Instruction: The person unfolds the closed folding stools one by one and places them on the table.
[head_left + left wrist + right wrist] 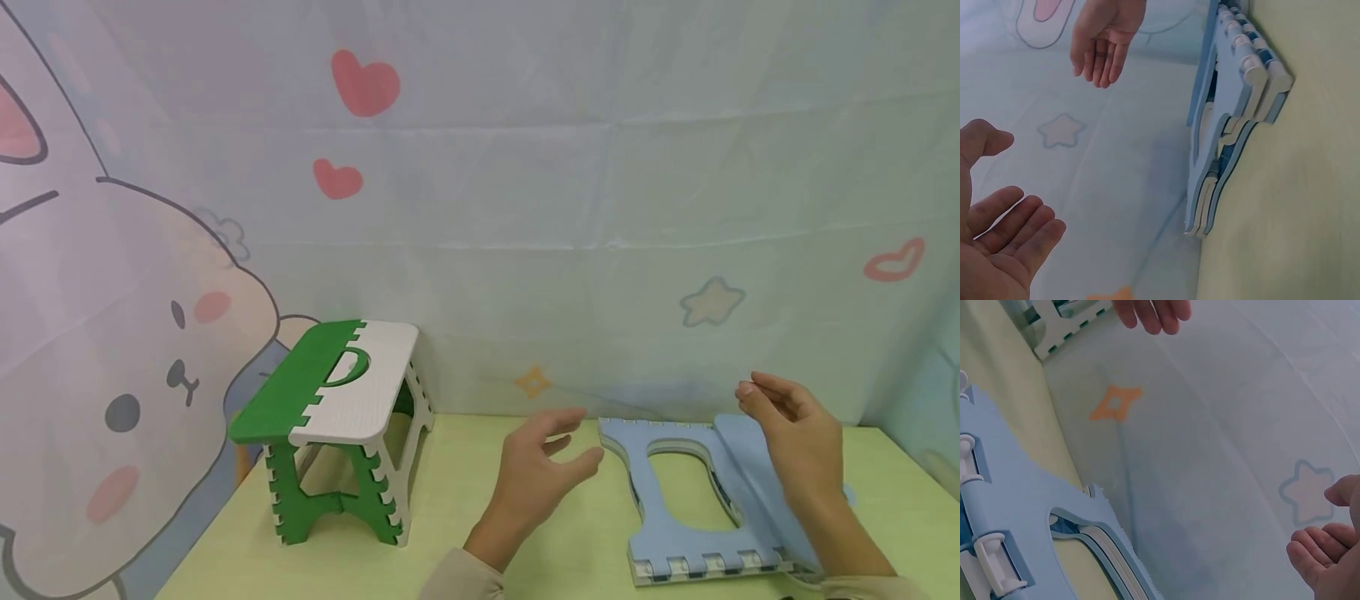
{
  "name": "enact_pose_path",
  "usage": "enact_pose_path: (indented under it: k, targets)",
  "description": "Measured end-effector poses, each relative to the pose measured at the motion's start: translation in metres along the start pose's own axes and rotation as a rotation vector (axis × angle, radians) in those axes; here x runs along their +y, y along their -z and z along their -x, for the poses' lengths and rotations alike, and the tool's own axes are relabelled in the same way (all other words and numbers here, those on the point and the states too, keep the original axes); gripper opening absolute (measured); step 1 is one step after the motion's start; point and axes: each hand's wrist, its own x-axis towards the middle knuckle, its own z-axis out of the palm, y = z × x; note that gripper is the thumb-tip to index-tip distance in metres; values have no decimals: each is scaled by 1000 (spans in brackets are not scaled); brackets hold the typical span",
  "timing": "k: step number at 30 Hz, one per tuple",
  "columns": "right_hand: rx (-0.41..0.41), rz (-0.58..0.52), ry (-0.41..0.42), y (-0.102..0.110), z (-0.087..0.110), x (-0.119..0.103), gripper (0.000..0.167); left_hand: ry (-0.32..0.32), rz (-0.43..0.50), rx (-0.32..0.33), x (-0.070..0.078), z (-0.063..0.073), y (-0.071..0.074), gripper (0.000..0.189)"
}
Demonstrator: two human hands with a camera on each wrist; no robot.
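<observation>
A blue folding step stool (645, 492) lies folded flat on the table at the right in the head view. My left hand (536, 467) hovers left of it, fingers apart and loosely bent, holding nothing. Above the stool's right part is my right hand (798, 442), fingers loosely bent and nothing in them. The left wrist view shows the left palm (1004, 250) facing up beside the folded stool (1235, 106), its hinge knuckles and stacked layers visible. In the right wrist view the right hand's fingers (1319, 550) are apart from the stool (1016, 462).
A green and white folding stool (337, 392) stands unfolded at the table's left, its top level and legs spread. The pale yellow-green table (480, 500) meets a cloth backdrop (510, 292) printed with hearts, stars and a rabbit.
</observation>
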Motion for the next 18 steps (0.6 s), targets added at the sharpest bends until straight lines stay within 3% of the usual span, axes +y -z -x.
enact_pose_path:
  k: [18]
  targets:
    - [-74,-10,-47,38,-17,21,19,53,-80,-138,-16,16,-26,45]
